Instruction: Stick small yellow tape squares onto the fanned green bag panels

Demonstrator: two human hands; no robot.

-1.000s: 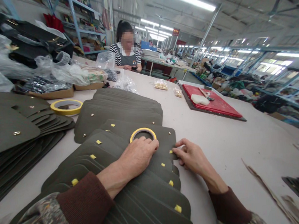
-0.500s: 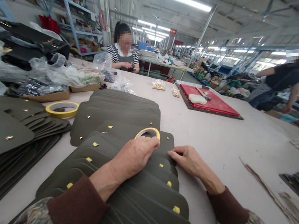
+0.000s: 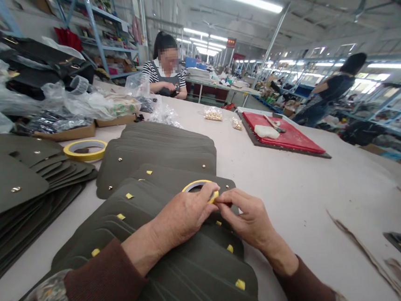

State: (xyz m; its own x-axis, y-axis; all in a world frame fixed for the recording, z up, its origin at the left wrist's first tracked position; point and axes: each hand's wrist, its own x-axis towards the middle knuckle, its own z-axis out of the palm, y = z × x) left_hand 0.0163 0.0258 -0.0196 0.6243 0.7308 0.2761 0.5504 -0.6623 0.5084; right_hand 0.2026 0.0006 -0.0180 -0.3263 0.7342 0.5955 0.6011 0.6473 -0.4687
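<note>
My left hand (image 3: 183, 220) is closed on a roll of yellow tape (image 3: 193, 185), above a fanned stack of dark olive panels (image 3: 196, 263). Against the roll's near right side, my right hand (image 3: 250, 214) pinches with thumb and forefinger at the yellow tape's edge. Whether a strip is pulled free there is hidden by the fingers. Small yellow tape pieces (image 3: 240, 284) stick to the panels near their edges. Behind lies another stack of olive panels (image 3: 158, 149) with small gold metal studs.
A second yellow tape roll (image 3: 85, 150) lies between that stack and more olive panels (image 3: 9, 172) at left. Farther back are bags of gold studs (image 3: 213, 113) and a red board (image 3: 279, 132) with a hammer (image 3: 273, 124). A person (image 3: 165, 71) sits across the table.
My right hand has moved left and up from the panel edge to the tape roll, meeting my left hand. In the background at right, a person has moved farther away.
</note>
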